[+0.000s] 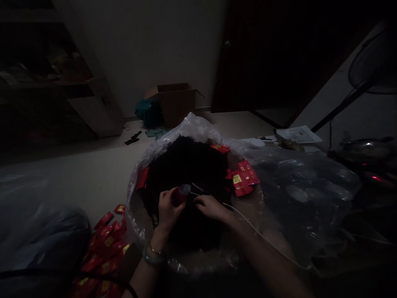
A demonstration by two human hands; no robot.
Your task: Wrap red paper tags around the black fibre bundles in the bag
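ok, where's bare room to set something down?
Pale floor picture-left of the plastic liner, bordered by the cabinet, black cloth and red packet pile. Crowded: inside the liner, where left hand and right hand sit over the dark heap, red packets around its edge; picture-right, clear plastic spreads beside it.

The light is dim. A pale wall (149,49) stands at upper centre, dark shelving (76,83) at upper left, a dark door (251,58) at upper right; pale floor (104,165) spreads left of centre.
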